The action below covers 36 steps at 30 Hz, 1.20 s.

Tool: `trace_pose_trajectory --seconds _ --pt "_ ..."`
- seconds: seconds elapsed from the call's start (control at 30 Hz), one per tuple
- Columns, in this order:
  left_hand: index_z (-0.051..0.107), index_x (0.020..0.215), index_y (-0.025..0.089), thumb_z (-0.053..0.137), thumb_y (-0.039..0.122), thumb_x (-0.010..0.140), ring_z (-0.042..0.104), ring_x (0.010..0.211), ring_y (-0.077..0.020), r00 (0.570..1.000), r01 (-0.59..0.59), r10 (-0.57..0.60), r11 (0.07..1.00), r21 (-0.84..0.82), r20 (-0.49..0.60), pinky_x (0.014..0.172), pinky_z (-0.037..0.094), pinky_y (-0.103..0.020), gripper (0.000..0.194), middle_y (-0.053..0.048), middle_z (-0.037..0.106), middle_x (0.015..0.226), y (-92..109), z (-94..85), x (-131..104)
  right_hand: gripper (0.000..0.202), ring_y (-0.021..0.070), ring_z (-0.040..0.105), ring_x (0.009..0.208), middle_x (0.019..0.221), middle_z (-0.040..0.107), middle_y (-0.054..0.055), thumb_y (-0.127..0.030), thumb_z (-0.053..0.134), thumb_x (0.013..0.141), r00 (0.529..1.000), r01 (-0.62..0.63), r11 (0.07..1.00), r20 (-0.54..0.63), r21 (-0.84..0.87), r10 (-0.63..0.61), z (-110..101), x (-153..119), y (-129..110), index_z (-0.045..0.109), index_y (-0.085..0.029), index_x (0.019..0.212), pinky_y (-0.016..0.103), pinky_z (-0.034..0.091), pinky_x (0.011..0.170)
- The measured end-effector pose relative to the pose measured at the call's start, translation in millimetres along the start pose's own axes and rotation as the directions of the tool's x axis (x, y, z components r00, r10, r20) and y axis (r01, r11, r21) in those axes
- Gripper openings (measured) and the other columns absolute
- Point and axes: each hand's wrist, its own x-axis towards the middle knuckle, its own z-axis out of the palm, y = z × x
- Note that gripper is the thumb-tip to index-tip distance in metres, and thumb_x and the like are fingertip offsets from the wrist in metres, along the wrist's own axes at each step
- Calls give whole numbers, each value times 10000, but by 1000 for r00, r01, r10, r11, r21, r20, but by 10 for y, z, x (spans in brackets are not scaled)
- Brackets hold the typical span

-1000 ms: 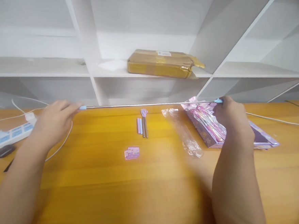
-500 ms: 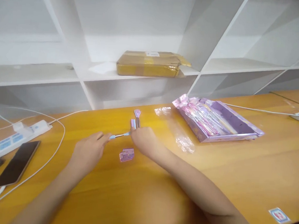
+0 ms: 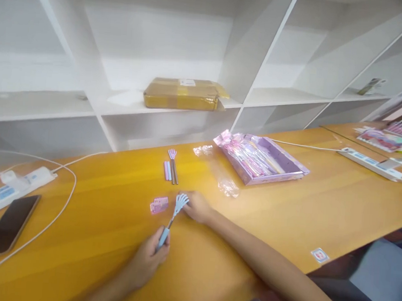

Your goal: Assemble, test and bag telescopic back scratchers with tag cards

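Observation:
My left hand (image 3: pixel 148 259) is closed around the blue handle of a small back scratcher (image 3: pixel 164 235), which tilts up and away. Its light-blue, hand-shaped head sits directly beside my right hand (image 3: pixel 199 207). The fingers of that hand are curled and partly hidden behind the head, so what they hold, if anything, does not show. Farther back on the table lie a pink-headed scratcher piece (image 3: pixel 172 155), thin dark rods (image 3: pixel 174 174) and pink and blue handle sleeves (image 3: pixel 167 171). A small purple printed card (image 3: pixel 159 205) rests left of the scratcher's head.
A purple display box (image 3: pixel 271 178) with wrapped scratchers stands at the back right, beside clear plastic wrappers (image 3: pixel 228 187). To the left are a phone (image 3: pixel 8 224), a power strip (image 3: pixel 15 190) and white cables. A taped carton (image 3: pixel 180 96) sits on the shelf. A sticker (image 3: pixel 319 255) lies near the front edge.
My hands have moved toward me and right, away from the loose pieces. The blue scratcher, earlier stretched sideways between both hands, now points upward with its head exposed. The view has turned right.

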Motion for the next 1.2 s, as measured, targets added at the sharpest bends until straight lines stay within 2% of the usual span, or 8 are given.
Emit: trace_pose_trajectory --seconds 0.17,0.37,0.53,0.77,0.87,0.97,1.1,1.2 --pt "432 906 221 504 262 944 256 572 -92 999 25 -24 999 -44 24 533 209 -242 90 78 327 715 51 -114 -58 301 124 529 680 738 652 14 -312 538 1048 986 158 987 56 33 -160 425 -245 -46 629 -187 790 249 339 686" --pt "420 839 217 523 260 941 327 610 -101 995 -75 66 988 134 72 572 289 -236 151 62 395 712 187 -108 -5 409 128 461 650 700 587 16 -355 446 1095 989 145 988 -4 51 -145 442 -122 -17 593 -179 757 261 310 657" --pt "414 817 220 542 254 920 336 586 -100 994 -90 82 990 107 78 550 280 -243 167 65 422 683 174 -81 -30 404 124 461 606 667 577 -1 -376 471 1085 989 151 988 -8 43 -151 517 24 -73 591 -185 749 265 289 614" --pt "409 854 225 530 266 940 327 570 -104 989 -80 79 997 10 124 555 280 -249 154 78 433 629 109 -159 -26 408 142 571 684 773 677 31 -400 412 1109 994 92 995 -51 -30 -93 603 144 -48 684 -191 889 252 377 677" --pt "416 860 219 511 385 984 347 568 -101 981 -101 115 991 -92 159 572 291 -256 228 68 412 657 63 -207 7 368 154 574 702 775 682 43 -468 545 1038 996 22 995 -79 -97 -30 438 109 128 679 -197 828 264 388 729" --pt "427 873 216 422 488 1014 360 531 -99 978 -93 134 967 -239 162 555 292 -264 306 69 369 664 2 -233 67 376 185 582 761 800 675 76 -445 504 1038 973 -158 968 -197 -193 120 66 24 419 664 -193 810 297 394 806" --pt "468 903 203 413 515 1024 369 522 -98 988 -75 116 940 -332 107 562 303 -262 340 66 398 646 -35 -228 108 364 249 611 924 1030 670 147 -360 371 1069 827 -497 829 -428 -254 365 -445 -132 867 672 -164 1009 356 402 881" --pt "499 957 192 438 503 1042 403 556 -100 995 -39 69 938 -344 75 576 318 -257 328 60 421 667 -8 -210 89 363 290 621 1032 1232 620 189 -400 422 1051 726 -651 715 -481 -253 491 -581 -232 1139 646 -142 1173 376 432 885"
